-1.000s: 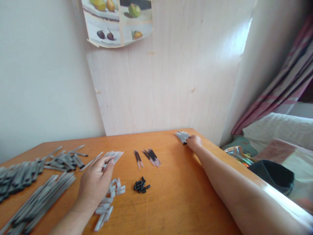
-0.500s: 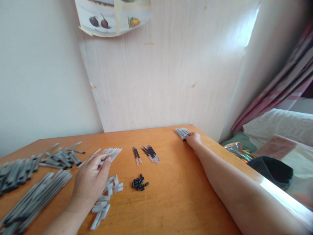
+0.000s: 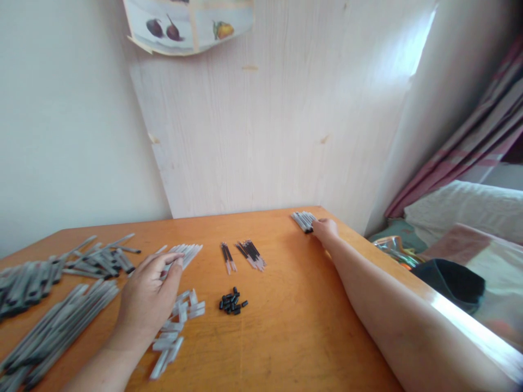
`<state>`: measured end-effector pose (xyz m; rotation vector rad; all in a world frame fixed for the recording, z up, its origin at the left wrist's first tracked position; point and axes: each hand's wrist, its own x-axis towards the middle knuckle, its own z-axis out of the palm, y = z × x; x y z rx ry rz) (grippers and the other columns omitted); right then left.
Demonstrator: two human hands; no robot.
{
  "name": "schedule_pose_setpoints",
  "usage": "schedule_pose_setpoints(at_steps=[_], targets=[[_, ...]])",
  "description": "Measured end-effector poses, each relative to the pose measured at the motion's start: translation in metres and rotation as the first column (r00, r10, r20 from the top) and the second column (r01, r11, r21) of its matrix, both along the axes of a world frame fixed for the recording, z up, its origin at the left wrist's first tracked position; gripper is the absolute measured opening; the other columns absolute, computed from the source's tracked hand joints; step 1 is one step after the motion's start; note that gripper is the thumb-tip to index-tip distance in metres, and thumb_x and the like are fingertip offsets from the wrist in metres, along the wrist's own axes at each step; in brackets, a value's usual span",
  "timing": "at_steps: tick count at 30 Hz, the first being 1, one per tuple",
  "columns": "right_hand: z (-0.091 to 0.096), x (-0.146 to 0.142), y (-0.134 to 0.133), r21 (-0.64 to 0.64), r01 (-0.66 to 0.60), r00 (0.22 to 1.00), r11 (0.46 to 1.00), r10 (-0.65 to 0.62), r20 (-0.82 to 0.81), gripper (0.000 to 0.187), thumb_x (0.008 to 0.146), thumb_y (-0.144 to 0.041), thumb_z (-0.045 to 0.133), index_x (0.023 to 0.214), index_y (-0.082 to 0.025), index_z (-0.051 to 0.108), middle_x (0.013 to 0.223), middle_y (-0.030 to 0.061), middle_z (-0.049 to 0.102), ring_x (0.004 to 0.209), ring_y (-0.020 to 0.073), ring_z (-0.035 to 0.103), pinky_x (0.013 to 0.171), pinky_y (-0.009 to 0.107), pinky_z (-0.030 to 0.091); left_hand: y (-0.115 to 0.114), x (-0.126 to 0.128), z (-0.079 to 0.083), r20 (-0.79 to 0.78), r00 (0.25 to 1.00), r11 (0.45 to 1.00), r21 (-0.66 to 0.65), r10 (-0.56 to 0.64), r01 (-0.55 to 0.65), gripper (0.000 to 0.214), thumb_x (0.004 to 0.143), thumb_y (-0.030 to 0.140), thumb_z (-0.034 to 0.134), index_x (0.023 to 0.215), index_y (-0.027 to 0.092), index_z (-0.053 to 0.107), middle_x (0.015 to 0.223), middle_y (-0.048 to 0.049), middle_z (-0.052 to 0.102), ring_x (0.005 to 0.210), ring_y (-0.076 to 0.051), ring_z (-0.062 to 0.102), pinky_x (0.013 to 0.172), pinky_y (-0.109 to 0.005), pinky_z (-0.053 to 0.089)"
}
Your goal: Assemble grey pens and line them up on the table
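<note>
My left hand (image 3: 149,294) reaches to a row of clear pen barrels (image 3: 190,253), its thumb and forefinger closed at the near end of one. The palm hides part of the row. At the far right of the table, my right hand (image 3: 326,231) has its fingers closed on a pen at the edge of a small row of pens (image 3: 302,222); the fingertips are partly hidden. Clear caps (image 3: 180,321) lie just right of my left wrist. Black pen plugs (image 3: 232,301) form a small heap in the middle. Behind them lie dark ink refills (image 3: 251,255), with a few more refills (image 3: 229,257) beside them.
Many pens (image 3: 98,258) lie loosely at the left, with a long bundle of pens (image 3: 61,326) nearer me. The wooden table (image 3: 286,337) meets a pale board (image 3: 253,141) at the back. Beyond its right edge sits a dark open bag (image 3: 449,283).
The view has shifted slightly. My left forefinger and thumb have moved a little apart at the barrels. My right hand stays by the row of pens, almost still.
</note>
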<state>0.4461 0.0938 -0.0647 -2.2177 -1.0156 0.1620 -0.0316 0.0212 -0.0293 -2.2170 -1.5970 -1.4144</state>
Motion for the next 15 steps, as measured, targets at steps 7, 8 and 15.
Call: schedule_pose_setpoints(at_steps=[7, 8, 15], targets=[[-0.0039, 0.0062, -0.0011, -0.002, -0.026, 1.000, 1.000, 0.026, 0.005, 0.024, 0.081, -0.031, 0.057, 0.079, -0.013, 0.073, 0.068, 0.0082, 0.068, 0.063, 0.0172, 0.061, 0.050, 0.024, 0.035, 0.0000, -0.0003, 0.0001, 0.004, 1.000, 1.000, -0.006, 0.005, -0.005, 0.031, 0.088, 0.047, 0.050, 0.098, 0.025, 0.069, 0.108, -0.0061, 0.072, 0.097, -0.024, 0.066, 0.093, -0.039, 0.051], [-0.0043, 0.0066, -0.0006, -0.007, -0.037, 0.999, 0.999, 0.037, 0.015, 0.022, 0.079, -0.031, 0.059, 0.079, -0.014, 0.073, 0.070, 0.0084, 0.069, 0.065, 0.0176, 0.062, 0.051, 0.024, 0.036, 0.0005, -0.0006, -0.0005, 0.003, 1.000, 1.000, -0.009, 0.002, -0.002, 0.031, 0.088, 0.047, 0.050, 0.098, 0.025, 0.069, 0.108, -0.0061, 0.072, 0.098, -0.024, 0.066, 0.093, -0.039, 0.051], [-0.0051, 0.0070, 0.0031, -0.055, -0.085, 0.994, 0.995, 0.088, 0.069, 0.021, 0.075, -0.032, 0.065, 0.080, -0.013, 0.074, 0.071, 0.0111, 0.068, 0.073, 0.0218, 0.065, 0.062, 0.027, 0.045, 0.0029, -0.0017, -0.0022, -0.009, 1.000, 1.000, -0.001, 0.002, -0.002, 0.029, 0.088, 0.046, 0.050, 0.099, 0.025, 0.068, 0.111, -0.0065, 0.071, 0.105, -0.025, 0.065, 0.097, -0.039, 0.049]])
